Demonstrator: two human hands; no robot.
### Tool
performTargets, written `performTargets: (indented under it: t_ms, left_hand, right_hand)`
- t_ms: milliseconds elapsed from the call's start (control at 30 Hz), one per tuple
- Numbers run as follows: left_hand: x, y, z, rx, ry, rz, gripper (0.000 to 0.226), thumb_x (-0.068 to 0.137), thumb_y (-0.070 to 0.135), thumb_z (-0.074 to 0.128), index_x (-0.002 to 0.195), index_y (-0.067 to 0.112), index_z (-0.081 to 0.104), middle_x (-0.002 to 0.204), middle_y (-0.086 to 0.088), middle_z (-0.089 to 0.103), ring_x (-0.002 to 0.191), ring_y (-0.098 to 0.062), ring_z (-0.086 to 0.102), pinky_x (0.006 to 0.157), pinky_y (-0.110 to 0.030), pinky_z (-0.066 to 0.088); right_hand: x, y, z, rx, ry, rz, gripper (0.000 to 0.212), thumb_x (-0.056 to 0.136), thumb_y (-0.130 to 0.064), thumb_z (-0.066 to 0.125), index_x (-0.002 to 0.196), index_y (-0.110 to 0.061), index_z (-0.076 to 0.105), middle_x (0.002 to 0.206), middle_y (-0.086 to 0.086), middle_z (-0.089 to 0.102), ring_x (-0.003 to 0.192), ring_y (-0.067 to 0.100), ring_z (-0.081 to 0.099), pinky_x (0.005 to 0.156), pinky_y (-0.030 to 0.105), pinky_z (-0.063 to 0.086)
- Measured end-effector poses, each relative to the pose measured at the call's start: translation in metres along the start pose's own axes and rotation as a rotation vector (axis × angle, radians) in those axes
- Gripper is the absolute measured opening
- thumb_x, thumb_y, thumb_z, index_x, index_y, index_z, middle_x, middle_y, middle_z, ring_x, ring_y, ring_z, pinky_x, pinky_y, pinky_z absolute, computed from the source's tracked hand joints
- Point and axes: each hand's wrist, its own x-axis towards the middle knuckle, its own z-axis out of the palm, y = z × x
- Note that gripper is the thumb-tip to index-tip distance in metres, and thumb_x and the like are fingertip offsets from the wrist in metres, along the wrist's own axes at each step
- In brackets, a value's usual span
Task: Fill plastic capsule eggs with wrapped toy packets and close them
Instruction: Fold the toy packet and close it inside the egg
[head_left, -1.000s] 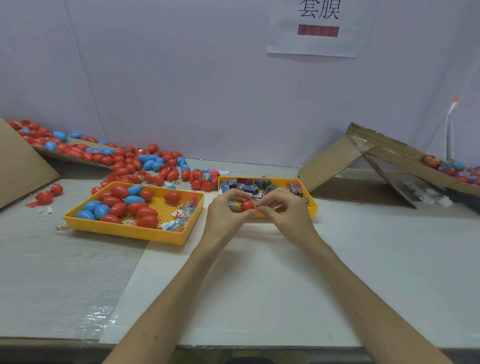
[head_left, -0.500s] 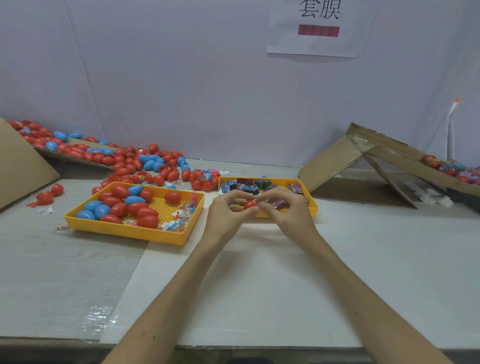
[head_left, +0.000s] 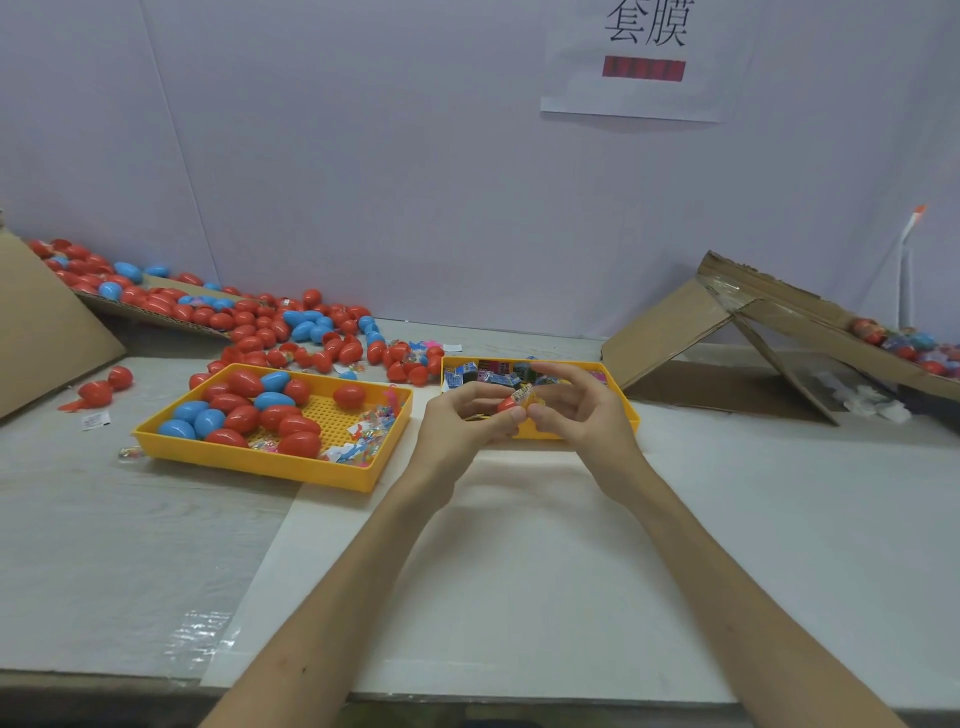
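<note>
- Egg (head_left: 505, 405), red: gripped in my left hand (head_left: 465, 418).
- Packet (head_left: 523, 398): pinched by my right hand (head_left: 584, 410), touching it, in front of yellow tray (head_left: 543, 432).

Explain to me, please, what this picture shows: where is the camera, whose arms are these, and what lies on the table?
There is no machine here. A person wears one camera on the head, looking forward and down, so the two arms are the person's own. On the table stand two yellow trays: the left tray holds red and blue plastic eggs and some small packets, the right tray holds wrapped toy packets. More eggs lie loose behind, toward the wall, and folded cardboard stands at the right. The left hand grips a red egg, and the right hand pinches a small clear packet against it, probably to push it inside. Whether the egg is whole or a half, I cannot tell.
</note>
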Motion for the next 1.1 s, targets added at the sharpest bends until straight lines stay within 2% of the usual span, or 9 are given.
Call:
performTargets:
  t_ms: [100,267,367,500,600,733,867,967,1100]
  left_hand:
    - [-0.001,0.001,0.000,-0.103,-0.014,-0.036,0.024,0.087,0.006,0.077,0.110,0.007,0.071,0.108,-0.021,0.073,0.087,-0.029,0.075,0.077,-0.030,0.061]
    - [-0.002,0.000,-0.001,-0.268,-0.057,-0.116,0.028,0.089,0.001,0.072,0.116,-0.004,0.067,0.106,-0.024,0.072,0.092,-0.031,0.074,0.081,-0.031,0.061]
    - [-0.001,-0.001,-0.001,-0.259,-0.064,-0.132,0.029,0.091,0.007,0.072,0.118,-0.002,0.067,0.106,-0.021,0.073,0.092,-0.028,0.074,0.084,-0.032,0.061]
    - [0.000,-0.003,-0.002,-0.243,-0.035,-0.143,0.027,0.091,0.021,0.073,0.113,0.005,0.070,0.099,-0.010,0.074,0.087,-0.018,0.073,0.082,-0.027,0.059]
    - [0.002,-0.003,-0.002,-0.384,-0.028,-0.180,0.030,0.088,0.018,0.074,0.113,0.003,0.067,0.108,-0.015,0.074,0.099,-0.022,0.074,0.086,-0.027,0.059]
    - [0.002,-0.004,-0.002,-0.527,-0.026,-0.243,0.038,0.085,0.015,0.075,0.118,0.001,0.063,0.103,-0.011,0.077,0.099,-0.021,0.075,0.083,-0.026,0.060]
    - [0.002,-0.004,-0.004,-0.608,-0.064,-0.255,0.039,0.081,0.017,0.076,0.116,0.002,0.067,0.109,-0.013,0.075,0.099,-0.020,0.074,0.078,-0.024,0.060]
    - [0.002,-0.003,-0.003,-0.644,-0.097,-0.256,0.022,0.089,0.020,0.072,0.106,0.006,0.076,0.116,-0.015,0.074,0.103,-0.020,0.073,0.083,-0.025,0.060]
    - [0.001,-0.001,-0.003,-0.643,-0.103,-0.260,0.021,0.097,0.023,0.066,0.091,0.013,0.083,0.103,-0.010,0.076,0.095,-0.017,0.075,0.082,-0.025,0.060]
  right_hand:
    - [-0.001,-0.002,0.001,0.023,-0.020,0.000,0.046,0.084,-0.008,0.079,0.125,-0.022,0.065,0.102,0.008,0.077,0.098,0.021,0.073,0.078,0.027,0.056]
    - [-0.002,-0.004,0.003,0.042,-0.033,0.005,0.048,0.083,-0.017,0.080,0.128,-0.020,0.063,0.103,0.008,0.077,0.101,0.023,0.072,0.083,0.029,0.057]
    - [-0.002,-0.003,0.003,0.049,-0.037,0.016,0.049,0.083,-0.021,0.080,0.128,-0.021,0.063,0.104,0.009,0.076,0.103,0.023,0.072,0.083,0.028,0.056]
    - [-0.001,-0.001,0.006,0.054,-0.023,0.008,0.051,0.078,-0.020,0.085,0.125,-0.026,0.065,0.105,0.009,0.075,0.098,0.021,0.073,0.079,0.026,0.055]
    - [-0.001,0.003,0.014,-0.066,0.085,-0.077,0.051,0.076,-0.013,0.087,0.118,-0.030,0.063,0.108,0.002,0.068,0.088,0.019,0.074,0.077,0.030,0.058]
    - [-0.005,0.006,0.023,-0.294,0.235,-0.298,0.037,0.075,-0.018,0.088,0.102,-0.028,0.064,0.095,-0.009,0.068,0.083,0.010,0.071,0.074,0.020,0.055]
    - [-0.009,0.005,0.028,-0.486,0.202,-0.464,0.034,0.081,-0.016,0.084,0.112,-0.015,0.071,0.105,-0.007,0.070,0.096,0.008,0.067,0.082,0.024,0.054]
    - [-0.009,0.005,0.028,-0.512,0.234,-0.502,0.033,0.082,-0.010,0.081,0.114,-0.012,0.073,0.106,-0.004,0.071,0.099,0.007,0.066,0.086,0.028,0.054]
    - [-0.009,0.007,0.028,-0.524,0.259,-0.519,0.034,0.081,-0.007,0.081,0.114,-0.010,0.075,0.107,-0.001,0.072,0.101,0.007,0.066,0.089,0.028,0.054]
